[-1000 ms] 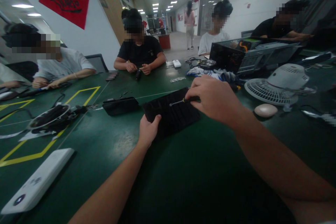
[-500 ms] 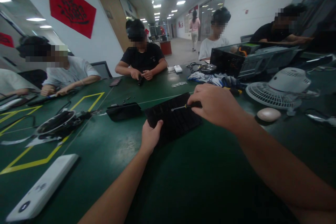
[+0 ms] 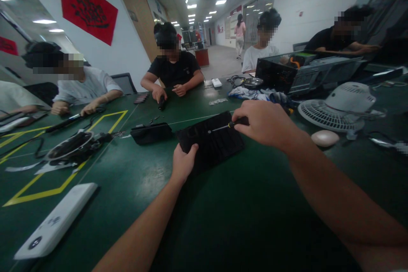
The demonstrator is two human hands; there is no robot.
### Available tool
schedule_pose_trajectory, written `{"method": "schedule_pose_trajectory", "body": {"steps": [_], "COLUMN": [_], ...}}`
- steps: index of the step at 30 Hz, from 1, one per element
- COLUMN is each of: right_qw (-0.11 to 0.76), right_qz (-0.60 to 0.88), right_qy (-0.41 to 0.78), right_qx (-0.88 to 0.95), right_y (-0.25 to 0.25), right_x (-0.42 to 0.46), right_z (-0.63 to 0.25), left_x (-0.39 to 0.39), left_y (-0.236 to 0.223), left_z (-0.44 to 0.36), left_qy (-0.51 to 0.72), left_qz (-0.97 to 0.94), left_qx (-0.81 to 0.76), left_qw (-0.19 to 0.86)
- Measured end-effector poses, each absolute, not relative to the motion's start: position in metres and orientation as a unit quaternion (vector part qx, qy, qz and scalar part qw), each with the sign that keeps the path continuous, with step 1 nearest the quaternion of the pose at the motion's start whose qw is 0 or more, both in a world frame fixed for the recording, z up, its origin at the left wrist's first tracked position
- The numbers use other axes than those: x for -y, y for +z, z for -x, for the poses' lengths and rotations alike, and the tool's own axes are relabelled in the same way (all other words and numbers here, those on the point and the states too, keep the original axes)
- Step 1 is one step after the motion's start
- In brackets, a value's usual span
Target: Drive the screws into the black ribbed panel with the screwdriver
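My left hand [image 3: 185, 161] is closed on the near left corner of a flat black case [image 3: 219, 146], with its thumb on top. Faint strips or slots run across the case, which is tilted on the green table. In my right hand [image 3: 263, 121], closed, is a small screwdriver [image 3: 221, 128] with a dark handle and a yellow ring. Its thin shaft points left over the case, ending at a small round pale spot; whether the tip touches it I cannot tell. Left of the case lies a black pouch [image 3: 151, 133].
A white device [image 3: 59, 221] lies at the near left, and cables with black parts [image 3: 72, 144] sit beyond it. On the right are a white fan [image 3: 338, 106], a pale mouse [image 3: 325, 138] and an opened computer case [image 3: 296, 72]. Several people sit around the table [image 3: 127, 229].
The view has shifted slightly up and left. My hands keep their hold, and the screwdriver stays over the case. Across the table, a person's hand has moved left with a dark object.
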State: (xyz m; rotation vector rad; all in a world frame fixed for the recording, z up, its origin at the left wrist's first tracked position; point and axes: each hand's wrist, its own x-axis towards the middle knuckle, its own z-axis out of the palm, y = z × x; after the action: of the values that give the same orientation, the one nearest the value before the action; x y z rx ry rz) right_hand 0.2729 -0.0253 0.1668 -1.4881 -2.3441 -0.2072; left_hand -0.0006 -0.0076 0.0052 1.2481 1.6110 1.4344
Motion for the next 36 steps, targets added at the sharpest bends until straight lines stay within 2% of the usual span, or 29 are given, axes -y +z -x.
{"method": "schedule_pose_trajectory", "body": {"steps": [6,36], "right_qw": [0.222,0.170], "right_qz": [0.521,0.532], "right_qy": [-0.079,-0.018], "right_qx": [0.820,0.829], "right_y": [0.1701,0.1652], "right_x": [0.0283,0.0227], "right_z": [-0.2755,-0.2692], "left_x": [0.0064,0.0057], "left_y": [0.0030,0.0046], "left_z": [0.0014,0.0000], "left_qy": [0.536,0.549], "left_qz": [-0.491,-0.477], "left_qx": [-0.621,-0.613], "left_qw": [0.293,0.310]}}
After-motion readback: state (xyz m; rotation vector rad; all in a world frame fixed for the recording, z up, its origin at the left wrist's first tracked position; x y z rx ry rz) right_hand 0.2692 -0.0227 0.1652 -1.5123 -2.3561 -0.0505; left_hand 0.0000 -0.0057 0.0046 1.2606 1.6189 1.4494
